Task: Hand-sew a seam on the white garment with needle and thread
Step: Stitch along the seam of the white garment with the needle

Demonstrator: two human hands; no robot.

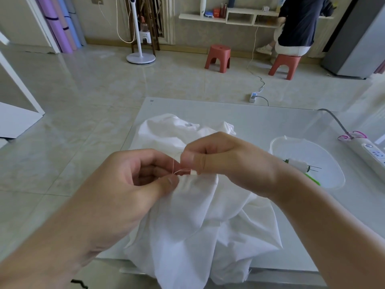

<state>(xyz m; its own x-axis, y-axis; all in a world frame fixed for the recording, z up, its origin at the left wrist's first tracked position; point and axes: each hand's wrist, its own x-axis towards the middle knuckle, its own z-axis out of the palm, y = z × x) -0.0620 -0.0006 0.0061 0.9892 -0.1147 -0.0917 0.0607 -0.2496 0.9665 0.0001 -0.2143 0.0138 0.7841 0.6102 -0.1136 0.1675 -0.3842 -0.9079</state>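
The white garment [193, 215] is lying bunched up on the pale table [260, 119], hanging off the edge at 6 o'clock. A thin pink thread [180, 170] is looping at its lifted fold. The left hand [125, 184] is pinching the cloth at 9 o'clock of the thread. The right hand [225, 159] is pinching the fold at 3 o'clock. The needle is too small to see. A clear tub [325, 151] is sitting at 3 o'clock.

Soft matt white cloth garment [200, 215] is lying crumpled on the smooth glossy bench [260, 119]; a translucent plastic tub [331, 180] is sitting right of frame.
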